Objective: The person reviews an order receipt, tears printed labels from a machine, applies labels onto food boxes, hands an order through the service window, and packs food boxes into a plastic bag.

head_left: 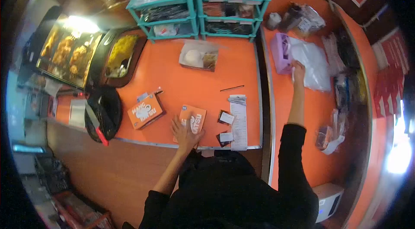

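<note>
My left hand (186, 134) rests with spread fingers on an orange printed box (194, 116) near the counter's front edge. To its left lies a second orange box (146, 111), closed. My right hand (297, 68) reaches out to the right counter, its fingers together at the left edge of a stack of clear plastic bags (312, 65), beside a purple holder (281, 54). Two small dark packets (225, 117) with white labels lie right of the nearer box, next to a long paper receipt (238, 121). An open box (199, 56) holds a white rounded item.
Teal shelves (195, 13) with packets stand at the back. A lit food display (69, 52) and a tray of yellow food (122, 56) are at the left. A red-handled knife (97, 125) lies on a black round board (110, 110). A pen (232, 88) lies above the receipt.
</note>
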A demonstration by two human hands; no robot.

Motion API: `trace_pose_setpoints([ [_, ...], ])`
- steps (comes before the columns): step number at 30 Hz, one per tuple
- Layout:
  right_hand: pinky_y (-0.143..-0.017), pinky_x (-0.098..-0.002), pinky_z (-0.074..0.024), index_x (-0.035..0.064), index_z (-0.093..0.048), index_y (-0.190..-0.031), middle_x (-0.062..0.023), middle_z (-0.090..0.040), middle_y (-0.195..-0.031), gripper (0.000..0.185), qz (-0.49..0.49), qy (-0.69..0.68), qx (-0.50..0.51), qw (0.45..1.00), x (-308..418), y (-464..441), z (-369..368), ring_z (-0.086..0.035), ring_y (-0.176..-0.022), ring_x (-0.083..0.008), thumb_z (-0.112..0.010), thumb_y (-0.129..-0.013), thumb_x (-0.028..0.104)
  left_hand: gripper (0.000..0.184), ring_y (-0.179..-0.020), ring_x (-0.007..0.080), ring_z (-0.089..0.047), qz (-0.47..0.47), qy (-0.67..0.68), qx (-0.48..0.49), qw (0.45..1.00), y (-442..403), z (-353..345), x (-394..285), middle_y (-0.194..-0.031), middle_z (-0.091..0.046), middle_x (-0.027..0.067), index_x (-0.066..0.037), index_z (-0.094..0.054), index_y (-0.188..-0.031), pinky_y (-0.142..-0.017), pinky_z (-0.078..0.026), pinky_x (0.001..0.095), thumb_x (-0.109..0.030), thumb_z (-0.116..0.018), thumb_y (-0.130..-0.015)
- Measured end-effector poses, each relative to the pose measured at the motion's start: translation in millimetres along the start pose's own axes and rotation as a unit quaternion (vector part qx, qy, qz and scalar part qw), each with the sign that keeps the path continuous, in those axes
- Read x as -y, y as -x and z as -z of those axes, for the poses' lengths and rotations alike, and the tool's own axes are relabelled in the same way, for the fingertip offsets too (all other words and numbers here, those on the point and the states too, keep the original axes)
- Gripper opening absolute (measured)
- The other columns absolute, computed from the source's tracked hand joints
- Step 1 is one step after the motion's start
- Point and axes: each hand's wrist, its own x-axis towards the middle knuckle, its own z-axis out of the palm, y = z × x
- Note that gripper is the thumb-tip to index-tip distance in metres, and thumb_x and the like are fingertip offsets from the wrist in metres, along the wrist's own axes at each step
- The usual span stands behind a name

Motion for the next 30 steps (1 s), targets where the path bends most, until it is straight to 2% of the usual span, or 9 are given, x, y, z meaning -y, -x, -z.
trace_pose_setpoints([
  [3, -0.069, -0.0345, -0.0471, 0.0003, -0.071, -0.080, -0.0101, -0.062, -0.068, 0.025, -0.085, 0.115, 0.085, 0.986, -16, 25, 17, -0.057, -0.071, -0.0236, -0.061, -0.086, 0.022, 0.092, -0.125, 0.0512, -0.037, 0.177, 0.060, 0.169, 0.968, 0, 0, 4, -0.134, -0.036, 0.0296, -0.029, -0.040, -0.144, -0.095, -0.032, 0.0689, -0.040, -0.081, -0.062],
  [5, -0.070, -0.0400, -0.0485, -0.0027, -0.069, -0.081, -0.0153, -0.062, -0.076, 0.028, 0.114, 0.372, 0.015, 0.921, -16, 45, 3, -0.058, -0.081, -0.0305, -0.062, -0.086, 0.024, 0.100, -0.116, 0.0469, -0.044, 0.196, 0.089, 0.202, 0.955, -12, 6, 2, -0.124, -0.040, 0.0285, -0.030, -0.034, -0.146, -0.092, -0.039, 0.0609, -0.039, -0.083, -0.060],
  [9, -0.067, -0.0419, -0.0492, -0.0051, -0.066, -0.083, -0.0237, -0.059, -0.090, 0.026, 0.132, 0.465, -0.134, 0.865, 27, 64, -20, -0.060, -0.079, -0.0287, -0.063, -0.082, 0.021, 0.103, -0.121, 0.0478, -0.041, 0.196, 0.090, 0.195, 0.957, -19, 9, -6, -0.127, -0.042, 0.0256, -0.037, -0.035, -0.145, -0.091, -0.037, 0.0677, -0.036, -0.086, -0.056],
  [11, -0.079, -0.0447, -0.0512, -0.0009, -0.069, -0.086, -0.0311, -0.055, -0.104, 0.025, -0.012, 0.493, -0.122, 0.862, 10, 67, -17, -0.060, -0.093, -0.0387, -0.064, -0.080, 0.023, 0.103, -0.121, 0.0471, -0.041, 0.188, 0.104, 0.177, 0.961, -20, 11, -10, -0.127, -0.042, 0.0246, -0.038, -0.034, -0.145, -0.091, -0.036, 0.0680, -0.036, -0.085, -0.056],
  [15, -0.082, -0.0428, -0.0491, 0.0050, -0.068, -0.098, -0.0136, -0.062, -0.104, 0.021, 0.078, 0.165, 0.198, 0.963, 57, 164, -81, -0.060, -0.095, -0.0311, -0.064, -0.083, 0.020, 0.104, -0.121, 0.0463, -0.042, 0.192, 0.093, 0.159, 0.964, -38, 14, -28, -0.125, -0.042, 0.0226, -0.038, -0.033, -0.146, -0.090, -0.036, 0.0677, -0.037, -0.085, -0.056],
  [18, -0.083, -0.0400, -0.0423, 0.0036, -0.068, -0.076, -0.0125, -0.050, -0.104, 0.022, 0.189, 0.092, 0.359, 0.909, 88, 265, -167, -0.051, -0.097, -0.0289, -0.076, -0.078, 0.024, 0.105, -0.118, 0.0445, -0.044, 0.174, 0.100, 0.139, 0.970, -53, 9, -33, -0.126, -0.044, 0.0237, -0.033, -0.037, -0.145, -0.089, -0.039, 0.0639, -0.035, -0.088, -0.053],
  [26, -0.086, -0.0452, -0.0436, 0.0032, -0.057, -0.097, -0.0153, -0.045, -0.099, 0.060, -0.028, 0.099, 0.293, 0.950, 120, 290, -237, -0.048, -0.100, -0.0362, -0.086, -0.062, 0.043, 0.097, -0.115, 0.0367, -0.053, 0.094, 0.254, 0.093, 0.958, -98, 42, 30, -0.125, -0.052, 0.0212, -0.019, -0.044, -0.142, -0.097, -0.043, 0.0475, -0.028, -0.085, -0.054],
  [28, -0.086, -0.0467, -0.0435, 0.0035, -0.052, -0.107, -0.0169, -0.046, -0.102, 0.067, 0.041, 0.113, 0.270, 0.955, 125, 274, -255, -0.048, -0.101, -0.0376, -0.087, -0.062, 0.040, 0.096, -0.118, 0.0356, -0.052, 0.061, 0.394, 0.087, 0.913, -107, 51, 70, -0.137, -0.050, 0.0156, -0.008, -0.043, -0.140, -0.096, -0.044, 0.0469, -0.026, -0.084, -0.054],
  [30, -0.088, -0.0490, -0.0428, 0.0029, -0.046, -0.120, -0.0204, -0.047, -0.113, 0.077, 0.141, 0.179, 0.199, 0.953, 137, 239, -275, -0.047, -0.108, -0.0393, -0.086, -0.063, 0.036, 0.101, -0.118, 0.0366, -0.052, -0.023, 0.195, 0.092, 0.976, -121, 92, 103, -0.137, -0.049, 0.0150, -0.013, -0.041, -0.141, -0.098, -0.044, 0.0464, -0.025, -0.085, -0.052],
])
